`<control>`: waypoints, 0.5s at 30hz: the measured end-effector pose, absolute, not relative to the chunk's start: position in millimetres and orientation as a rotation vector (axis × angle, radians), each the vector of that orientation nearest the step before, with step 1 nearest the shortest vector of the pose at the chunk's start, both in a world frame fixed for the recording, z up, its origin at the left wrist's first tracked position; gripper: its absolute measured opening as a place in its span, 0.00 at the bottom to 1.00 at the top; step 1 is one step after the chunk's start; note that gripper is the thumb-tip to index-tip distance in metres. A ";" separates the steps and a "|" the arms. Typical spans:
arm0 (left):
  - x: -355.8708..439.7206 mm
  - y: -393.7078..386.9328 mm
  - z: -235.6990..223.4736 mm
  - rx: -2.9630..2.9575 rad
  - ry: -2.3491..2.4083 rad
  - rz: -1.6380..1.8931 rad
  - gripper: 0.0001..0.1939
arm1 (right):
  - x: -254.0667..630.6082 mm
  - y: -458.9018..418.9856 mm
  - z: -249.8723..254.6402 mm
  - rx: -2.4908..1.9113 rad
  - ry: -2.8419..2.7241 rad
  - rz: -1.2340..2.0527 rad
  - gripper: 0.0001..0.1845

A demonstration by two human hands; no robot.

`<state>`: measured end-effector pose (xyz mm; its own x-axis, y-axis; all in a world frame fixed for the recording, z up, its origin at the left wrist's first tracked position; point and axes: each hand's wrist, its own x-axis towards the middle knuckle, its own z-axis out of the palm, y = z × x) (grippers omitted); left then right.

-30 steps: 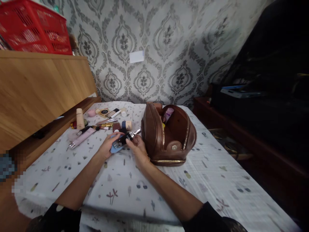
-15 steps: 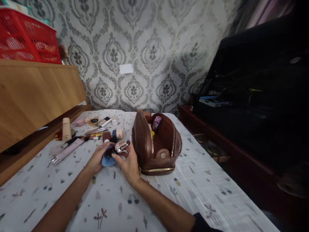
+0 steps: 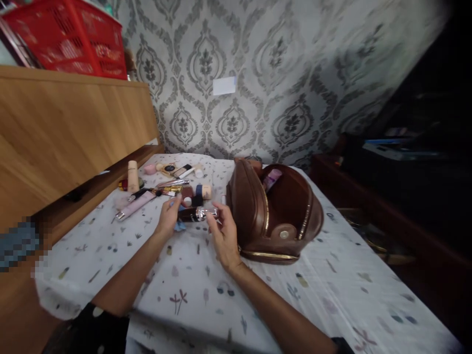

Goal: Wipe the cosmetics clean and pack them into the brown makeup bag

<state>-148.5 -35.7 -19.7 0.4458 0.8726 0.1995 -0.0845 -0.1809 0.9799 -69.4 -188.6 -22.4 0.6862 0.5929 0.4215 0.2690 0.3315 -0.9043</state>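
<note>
Both my hands hold a dark bottle with a silver cap (image 3: 197,214) level above the bed. My left hand (image 3: 168,219) grips its dark end together with a blue cloth (image 3: 180,225). My right hand (image 3: 223,235) pinches the silver cap end. Just right of the hands stands an open brown leather cosmetic bag (image 3: 275,211) with a gold zip and a pink item inside.
Several cosmetics (image 3: 165,184) lie scattered at the far left of the patterned bedsheet (image 3: 191,290). A wooden headboard shelf (image 3: 66,132) with a red basket (image 3: 70,37) runs along the left. Dark furniture (image 3: 398,196) stands to the right.
The bottle has turned from tilted to level between my hands, and the blue cloth has slid toward its left end. The camera view has shifted.
</note>
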 end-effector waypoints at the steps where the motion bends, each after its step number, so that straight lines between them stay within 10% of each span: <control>1: -150.3 -33.2 -18.8 1.552 0.732 1.024 0.27 | -68.8 -187.4 -24.1 -1.234 -0.821 0.262 0.18; 15: -154.8 -31.6 -18.0 1.773 0.715 1.026 0.26 | -69.2 -183.5 -25.6 -1.116 -0.735 0.380 0.15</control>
<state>-154.8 -31.6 -18.0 0.4808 0.8116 0.3318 0.0302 -0.3935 0.9188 -69.2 -183.5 -25.6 0.7093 0.6172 0.3407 0.0793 0.4103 -0.9085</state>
